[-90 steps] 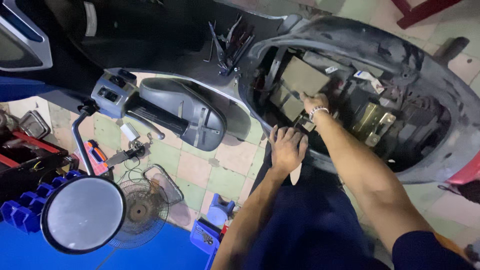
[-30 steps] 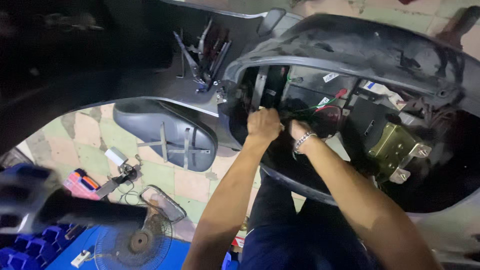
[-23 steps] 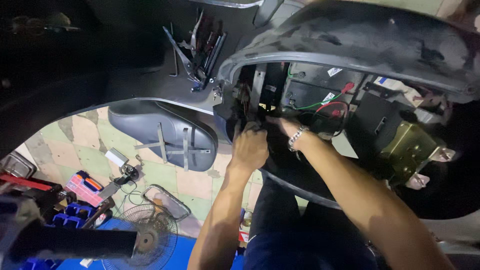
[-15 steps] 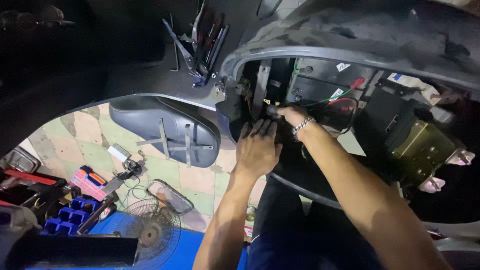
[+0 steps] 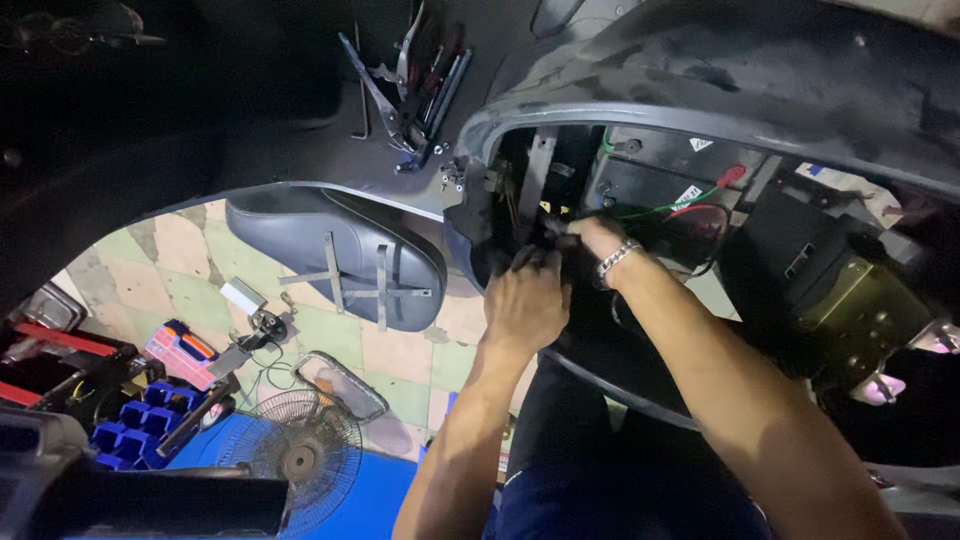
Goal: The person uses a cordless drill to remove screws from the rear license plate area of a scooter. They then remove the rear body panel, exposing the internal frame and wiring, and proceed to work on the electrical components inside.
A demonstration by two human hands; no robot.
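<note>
Both hands, left hand (image 5: 527, 305) and right hand (image 5: 590, 240), are curled closed around a dark connector (image 5: 553, 243); red and green wires (image 5: 690, 205) at three o'clock risk snagging.

Both hands are reached into the open scooter body (image 5: 700, 90), the left hand (image 5: 525, 300) and the right hand (image 5: 590, 240) being pressed close together at a dark part among red and green wires (image 5: 690, 205). A metal bracelet (image 5: 617, 260) is worn on the right wrist. A small fan (image 5: 300, 450) and a blue parts tray (image 5: 135, 425) are seen on the tiled floor (image 5: 180, 250) below.
</note>
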